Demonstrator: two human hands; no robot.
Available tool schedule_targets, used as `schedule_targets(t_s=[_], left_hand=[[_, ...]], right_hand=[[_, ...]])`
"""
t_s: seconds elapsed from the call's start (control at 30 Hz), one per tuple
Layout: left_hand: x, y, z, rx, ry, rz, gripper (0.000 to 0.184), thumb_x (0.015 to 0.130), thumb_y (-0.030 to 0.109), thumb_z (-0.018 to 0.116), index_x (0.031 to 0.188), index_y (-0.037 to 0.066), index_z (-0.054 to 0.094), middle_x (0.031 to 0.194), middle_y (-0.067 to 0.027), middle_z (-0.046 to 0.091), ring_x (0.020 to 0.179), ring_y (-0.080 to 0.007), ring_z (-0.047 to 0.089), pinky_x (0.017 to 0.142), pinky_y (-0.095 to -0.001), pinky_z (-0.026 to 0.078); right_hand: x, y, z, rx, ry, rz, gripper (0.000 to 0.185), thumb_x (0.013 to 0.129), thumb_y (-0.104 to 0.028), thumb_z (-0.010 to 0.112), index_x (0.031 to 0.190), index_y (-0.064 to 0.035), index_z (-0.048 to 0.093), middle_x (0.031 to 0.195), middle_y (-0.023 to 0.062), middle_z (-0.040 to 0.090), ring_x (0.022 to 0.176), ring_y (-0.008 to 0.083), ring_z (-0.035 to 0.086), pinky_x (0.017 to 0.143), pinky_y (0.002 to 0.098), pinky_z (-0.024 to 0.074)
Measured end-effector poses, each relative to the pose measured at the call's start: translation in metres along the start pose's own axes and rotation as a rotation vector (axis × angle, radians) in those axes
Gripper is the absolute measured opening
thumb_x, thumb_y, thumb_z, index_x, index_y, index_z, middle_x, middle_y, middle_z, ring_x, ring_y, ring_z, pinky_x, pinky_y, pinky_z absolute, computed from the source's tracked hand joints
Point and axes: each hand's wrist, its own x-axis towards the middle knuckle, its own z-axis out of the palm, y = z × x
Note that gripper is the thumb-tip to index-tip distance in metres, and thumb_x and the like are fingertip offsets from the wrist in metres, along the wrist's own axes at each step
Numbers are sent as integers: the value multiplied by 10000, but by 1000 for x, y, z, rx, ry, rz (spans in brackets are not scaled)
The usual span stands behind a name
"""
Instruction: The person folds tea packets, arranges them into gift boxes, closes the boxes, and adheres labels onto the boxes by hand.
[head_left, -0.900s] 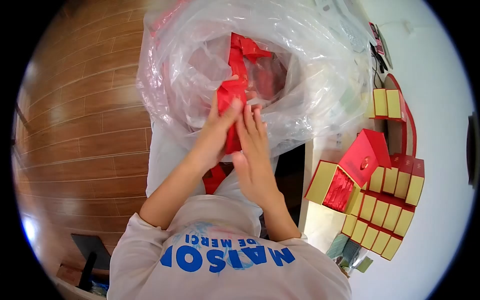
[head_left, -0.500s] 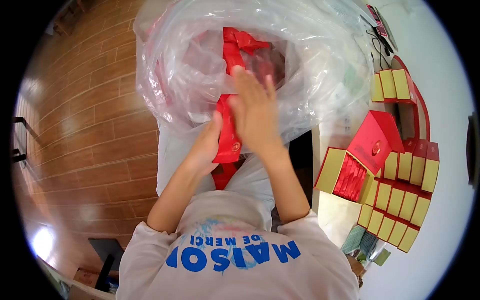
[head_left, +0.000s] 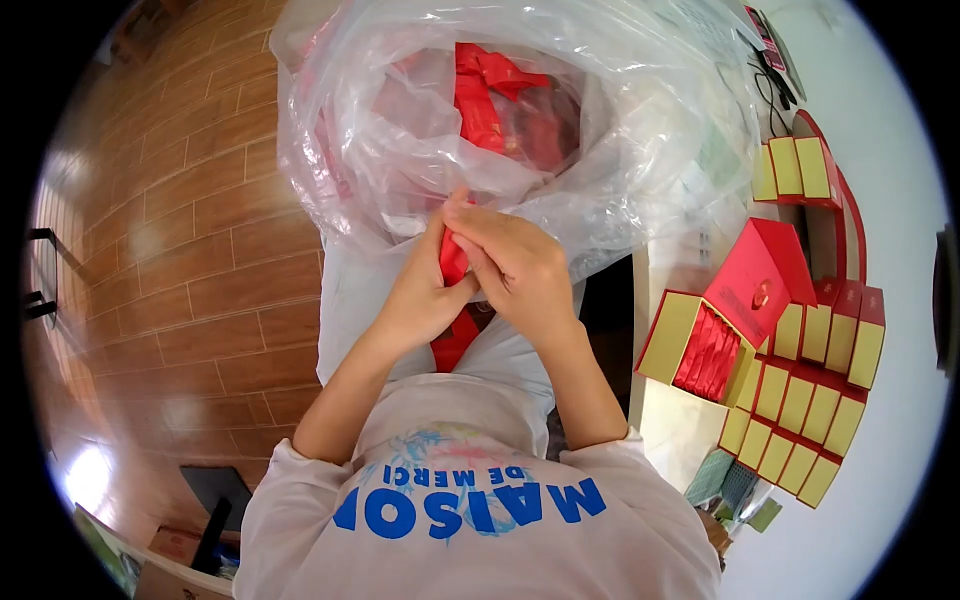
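Blue "MAISON DE MERCI" (head_left: 470,508) on white shirt (head_left: 480,565)

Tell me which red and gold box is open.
The leftmost red and gold box: its lid stands raised, showing red packets inside. The other red and gold boxes look closed.

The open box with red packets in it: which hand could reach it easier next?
Probably the right hand: it's nearer the open box, while the left hand is farther across. Both hands are at a red packet, though, so the right might need to leave it first.
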Motion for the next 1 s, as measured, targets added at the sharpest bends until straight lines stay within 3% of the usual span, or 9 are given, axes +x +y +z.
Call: schedule_targets(t_s=[0.07, 0.17, 0.23, 0.43, 0.7, 0.77, 0.8, 0.87, 1.0], left_hand=[[1, 1, -1, -1, -59, -11, 773, 783, -67, 534, 1474, 6, 193, 1443, -164, 355, 1335, -224, 372, 1047, -324, 362], [2, 5, -1, -88, -85, -205, 671, 829, -14, 563, 1435, -12, 275, 1356, -170, 473, 1245, -226, 490, 984, -318, 427], [4, 6, -1, -556, -6, -346, 546, 898, 114, 578, 1397, 20, 376, 1252, -149, 565, 1071, -207, 592, 912, -329, 481], [-2, 6, -14, -578, 78, -385, 451, 920, 194, 590, 1327, 46, 461, 1097, -112, 604, 912, -158, 600, 812, -305, 505], [-5, -1, -28, -690, 194, -324, 406, 940, 252, 545, 1290, 59, 470, 1072, -56, 567, 932, -150, 542, 836, -314, 474], [1, 2, -27, -699, 171, -311, 396, 941, 254, 545, 1272, 49, 474, 1069, -56, 567, 929, -149, 540, 831, -313, 475], [4, 2, -27, -702, 160, -291, 387, 941, 256, 545, 1254, 39, 479, 1066, -56, 567, 925, -147, 538, 826, -312, 475], [12, -1, -25, -696, 110, -247, 378, 956, 287, 533, 1224, 26, 485, 1092, -65, 572, 966, -160, 555, 863, -331, 479], [29, 8, -9, -597, 131, -142, 450, 982, 360, 489, 1272, 17, 454, 1176, -91, 568, 1113, -216, 559, 955, -386, 471]], right_hand=[[2, 0, 3, -24, 54, 20, 217, 843, -59, 634, 1048, 9, 652, 962, 138, 699, 883, 317, 677, 786, 384, 541], [18, 14, 4, 357, 141, 447, 181, 875, -48, 581, 1033, 13, 642, 881, 144, 701, 789, 305, 686, 694, 370, 549], [41, 58, 7, 224, 253, 450, 238, 909, -81, 560, 1127, 4, 601, 911, 160, 690, 842, 268, 682, 772, 307, 519], [75, 138, 58, -438, -105, 579, 747, 693, -340, 736, 1297, -25, 428, 1233, 254, 502, 1111, 427, 512, 930, 461, 447], [45, 131, 16, -197, 244, 455, 471, 792, -248, 645, 1194, -27, 535, 1102, 205, 599, 1006, 345, 583, 825, 445, 485], [35, 99, -12, 452, 312, 788, 361, 893, -268, 562, 1161, -25, 556, 962, 135, 650, 855, 274, 642, 708, 364, 498], [30, 81, -22, 443, 318, 793, 361, 893, -268, 562, 1161, -25, 556, 962, 135, 650, 855, 274, 642, 708, 364, 498], [21, 46, -36, 1132, 297, 860, 327, 972, -317, 470, 1101, -33, 569, 869, 107, 647, 666, 204, 624, 602, 278, 481], [2, 14, -28, 1321, 456, 1310, 369, 986, -376, 413, 962, -37, 557, 678, 84, 567, 549, 169, 535, 507, 261, 414]])
